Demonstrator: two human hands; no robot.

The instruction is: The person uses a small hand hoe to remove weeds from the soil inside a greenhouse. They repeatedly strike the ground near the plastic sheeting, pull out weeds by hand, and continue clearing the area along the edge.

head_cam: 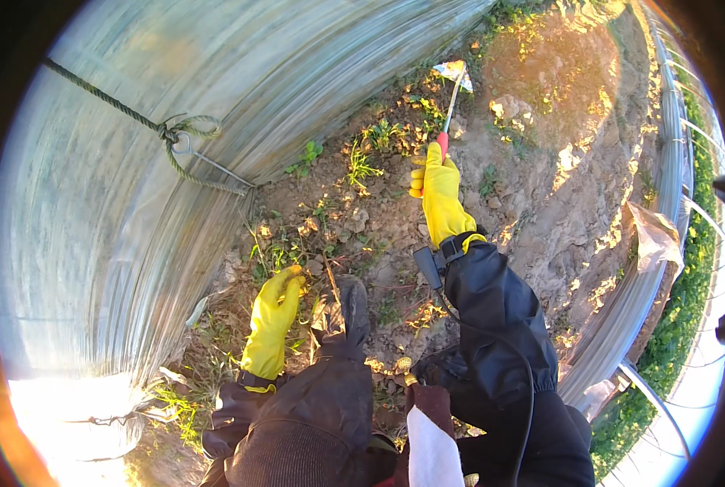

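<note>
My right hand, in a yellow rubber glove, is closed around the red handle of a hand hoe. The hoe's thin metal shank reaches away from me to a bright, flat blade at the soil. Lower left, my left hand, gloved the same way, hangs low over weeds with its fingers curled. Whether anything is between those fingers is hidden. A dry stalk stands just right of it, by my dark boot.
Plastic sheeting slopes down on the left, with a knotted rope tied to a metal hook. Grass tufts grow from the cloddy soil. On the right runs gathered plastic film beside hoops and green plants.
</note>
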